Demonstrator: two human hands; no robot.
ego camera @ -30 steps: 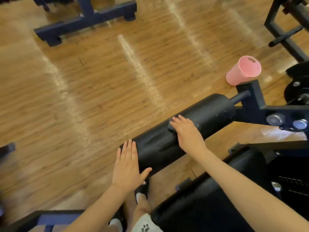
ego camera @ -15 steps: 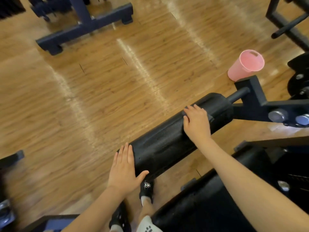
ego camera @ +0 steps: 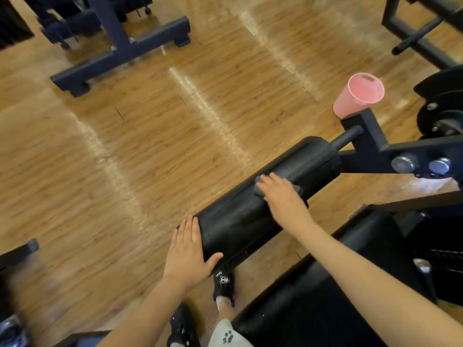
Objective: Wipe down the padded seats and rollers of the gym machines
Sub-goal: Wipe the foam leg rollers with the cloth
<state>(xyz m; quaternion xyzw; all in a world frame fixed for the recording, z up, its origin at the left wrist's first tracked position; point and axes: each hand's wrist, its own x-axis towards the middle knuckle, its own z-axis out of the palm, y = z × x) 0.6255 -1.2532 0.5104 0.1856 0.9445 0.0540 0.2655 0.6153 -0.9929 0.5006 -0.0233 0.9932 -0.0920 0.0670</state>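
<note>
Left hand (ego camera: 188, 251) flat against near end of black padded cylindrical roller (ego camera: 265, 199), fingers straight and together, thumb spread. Right hand (ego camera: 283, 199) pressing small dark grey cloth (ego camera: 259, 187) onto roller's top, fingers extended. Pink plastic cup (ego camera: 357, 95) beyond dark metal frame (ego camera: 370, 149), far right.
</note>
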